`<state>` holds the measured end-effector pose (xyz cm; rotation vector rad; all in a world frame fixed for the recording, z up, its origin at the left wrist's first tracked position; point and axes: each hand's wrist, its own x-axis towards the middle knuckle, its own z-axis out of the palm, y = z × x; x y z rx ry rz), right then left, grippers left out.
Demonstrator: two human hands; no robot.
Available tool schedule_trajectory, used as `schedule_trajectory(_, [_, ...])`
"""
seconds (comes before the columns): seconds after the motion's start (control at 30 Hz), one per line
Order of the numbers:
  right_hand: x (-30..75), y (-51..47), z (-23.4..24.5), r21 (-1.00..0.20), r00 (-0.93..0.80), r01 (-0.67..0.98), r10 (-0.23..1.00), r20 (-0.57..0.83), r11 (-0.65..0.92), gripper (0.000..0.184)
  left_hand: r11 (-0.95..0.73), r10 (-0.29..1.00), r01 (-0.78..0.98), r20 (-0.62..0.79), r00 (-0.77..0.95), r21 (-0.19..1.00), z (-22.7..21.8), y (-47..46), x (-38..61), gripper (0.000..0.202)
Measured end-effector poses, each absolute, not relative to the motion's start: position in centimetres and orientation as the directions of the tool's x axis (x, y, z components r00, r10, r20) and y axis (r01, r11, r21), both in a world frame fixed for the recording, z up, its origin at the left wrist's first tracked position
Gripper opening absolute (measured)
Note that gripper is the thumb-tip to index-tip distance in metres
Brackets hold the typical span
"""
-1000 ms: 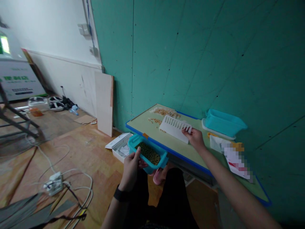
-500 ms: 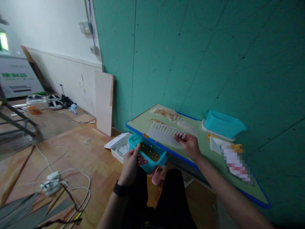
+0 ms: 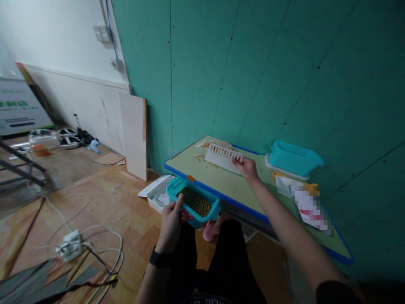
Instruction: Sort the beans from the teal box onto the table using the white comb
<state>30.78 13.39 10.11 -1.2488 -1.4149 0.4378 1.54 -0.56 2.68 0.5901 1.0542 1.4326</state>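
My left hand (image 3: 172, 217) grips the near side of a turquoise plastic bin (image 3: 207, 219), thumb over its rim, just below the table's front edge. Green and yellowish beans (image 3: 195, 202) lie inside it. In my right hand (image 3: 247, 168) is a white slotted plastic divider (image 3: 223, 162), pinched at its right end and held over the tabletop. Behind and beside the divider lie scattered tan beans or kernels (image 3: 200, 158) and a pale grain heap (image 3: 206, 145), partly hidden by the divider.
The green table (image 3: 177, 162) has a blue edge. On its right stand another turquoise bin (image 3: 295, 158) on a white tray, a white cloth (image 3: 283, 185) and a blurred packet (image 3: 311, 209). An open white box (image 3: 155, 204) is on the floor, with cables and a power strip (image 3: 69, 245) leftward.
My right hand has moved the divider away from the table's front edge, toward the grain heap. The left hand still holds the bin. The view has shifted slightly.
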Motion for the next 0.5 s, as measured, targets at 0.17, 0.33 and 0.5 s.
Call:
schedule_trajectory(0.17, [31.22,13.40,9.91,-0.820,0.208,0.449,0.851,0.482,0.355,0.047,0.118,0.958,-0.493,-0.230,-0.173,0.862,2.56,-0.57,1.50,0.059])
schedule_trajectory(0.33, [31.33,13.55,9.69,-0.825,0.204,0.439,0.855,0.477,0.356,0.046,0.105,0.956,-0.498,-0.226,-0.188,0.861,2.48,-0.70,1.52,0.059])
schedule_trajectory(0.5, [31.38,13.47,9.91,-0.829,0.229,0.439,0.849,0.476,0.346,0.045,0.106,0.958,-0.500,-0.224,-0.180,0.859,2.30,-0.73,1.43,0.058])
